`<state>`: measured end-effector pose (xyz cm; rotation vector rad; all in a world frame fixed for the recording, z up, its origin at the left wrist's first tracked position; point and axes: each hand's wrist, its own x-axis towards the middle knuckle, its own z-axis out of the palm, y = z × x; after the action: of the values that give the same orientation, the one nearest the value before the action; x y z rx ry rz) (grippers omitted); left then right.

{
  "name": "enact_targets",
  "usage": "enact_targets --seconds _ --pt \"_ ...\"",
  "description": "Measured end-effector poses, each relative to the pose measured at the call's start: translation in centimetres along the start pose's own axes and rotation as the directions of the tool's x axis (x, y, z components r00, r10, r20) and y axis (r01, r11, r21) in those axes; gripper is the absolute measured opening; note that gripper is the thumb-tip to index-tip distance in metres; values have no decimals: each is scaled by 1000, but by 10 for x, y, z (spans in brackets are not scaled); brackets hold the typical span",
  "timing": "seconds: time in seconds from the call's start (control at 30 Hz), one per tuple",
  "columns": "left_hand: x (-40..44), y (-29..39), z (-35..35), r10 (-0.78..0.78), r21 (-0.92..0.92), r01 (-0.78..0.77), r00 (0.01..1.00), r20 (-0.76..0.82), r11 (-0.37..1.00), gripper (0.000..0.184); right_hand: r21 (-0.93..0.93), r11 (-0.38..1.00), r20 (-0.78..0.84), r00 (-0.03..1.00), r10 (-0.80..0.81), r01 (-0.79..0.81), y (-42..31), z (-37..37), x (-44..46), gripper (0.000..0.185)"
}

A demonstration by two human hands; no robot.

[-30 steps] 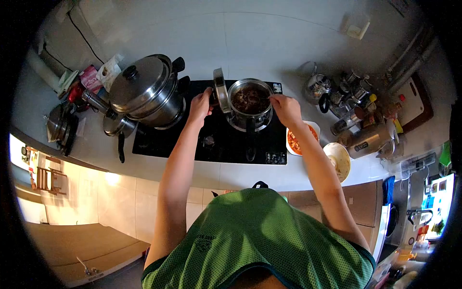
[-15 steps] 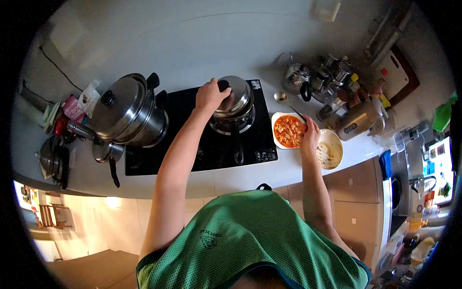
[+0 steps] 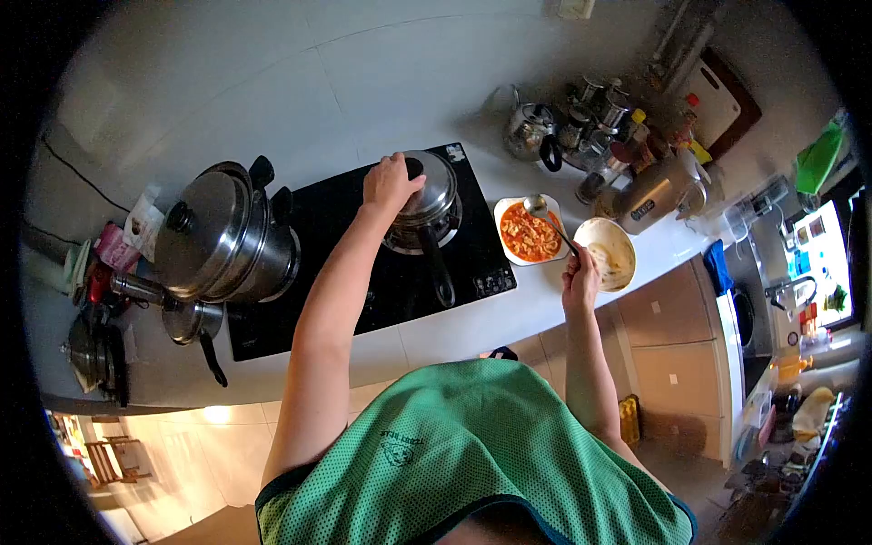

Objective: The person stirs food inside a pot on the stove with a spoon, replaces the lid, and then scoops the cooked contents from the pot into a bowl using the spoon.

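My left hand (image 3: 391, 186) is closed around the black knob of a steel lid (image 3: 434, 189), which sits on a small pot with a black handle (image 3: 438, 272) over the burner. In my right hand (image 3: 580, 280) is a metal spoon (image 3: 536, 206) with a dark handle. The spoon's head is over the far edge of a white squarish bowl of chunky red food (image 3: 530, 238). Just beside my right hand stands a round cream bowl (image 3: 618, 238) with pale residue inside.
A large steel steamer pot (image 3: 204, 241) and a small saucepan (image 3: 193, 320) stand left on the black stove (image 3: 272, 322) and counter. Behind the bowls are a glass kettle (image 3: 530, 130), several jars and bottles, and a metal canister (image 3: 649, 195). A sink lies far right.
My right hand has drawn back toward me, and the spoon's head has come from the counter behind the bowl to over the red food. My left hand stays on the lid knob. The view has turned.
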<state>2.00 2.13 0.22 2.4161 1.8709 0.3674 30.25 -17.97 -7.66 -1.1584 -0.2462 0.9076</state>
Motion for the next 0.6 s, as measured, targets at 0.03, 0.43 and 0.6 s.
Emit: enact_targets --seconds 0.03,0.43,0.6 --pt "-2 0 -1 13 -4 -13 1000 8 1000 57 0 1000 -16 1000 -3 3 2 -1 -3 20" --pt "-127 89 0 173 -738 -279 960 -219 614 13 168 954 -67 962 264 -250 39 -20 -16 20" --pt "-184 120 25 132 -792 -169 985 -112 587 14 235 931 -23 955 294 -281 64 -27 3 17"
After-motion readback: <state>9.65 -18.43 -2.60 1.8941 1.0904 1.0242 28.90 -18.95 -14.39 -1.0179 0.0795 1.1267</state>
